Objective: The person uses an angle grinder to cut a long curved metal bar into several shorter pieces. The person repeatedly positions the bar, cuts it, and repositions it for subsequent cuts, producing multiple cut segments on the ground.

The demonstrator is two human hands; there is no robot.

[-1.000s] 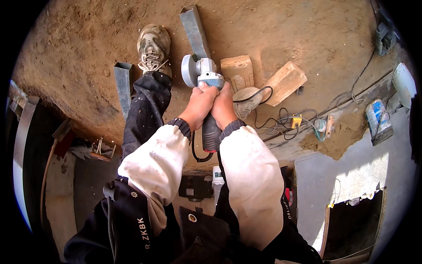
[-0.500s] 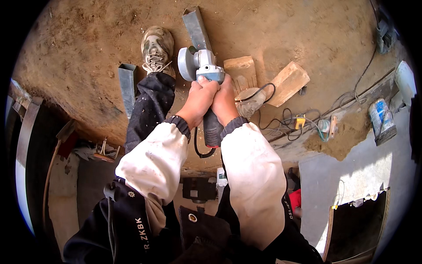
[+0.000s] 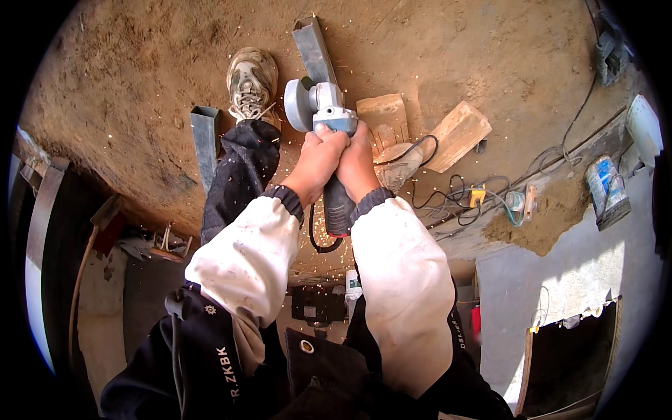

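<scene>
Both my hands are wrapped round an angle grinder [image 3: 326, 98] with a grey wheel guard, a blue-grey gear head and a dark body. My left hand [image 3: 316, 162] grips it from the left, its thumb near the head, pressed against my right hand [image 3: 358, 162], which closes round the other side. A square steel tube [image 3: 315, 52] lies on the ground just beyond the grinder head. The guard and head hide where the disc meets it. Small bright sparks scatter around the grinder and between my arms. Another square tube [image 3: 205, 143] lies left of my left shoe [image 3: 252, 87].
Two wooden blocks [image 3: 458, 136] lie right of the grinder, close to my right shoe [image 3: 402, 168]. Tangled cables [image 3: 455, 199] run over the ground by a yellow plug piece [image 3: 477, 195]. Sand [image 3: 546, 220] and a blue-and-white bag [image 3: 607, 189] are farther right. Loose earth covers the ground.
Many more sparks fly now, spreading around the grinder and down between my arms. My grip stays the same; the view has shifted slightly.
</scene>
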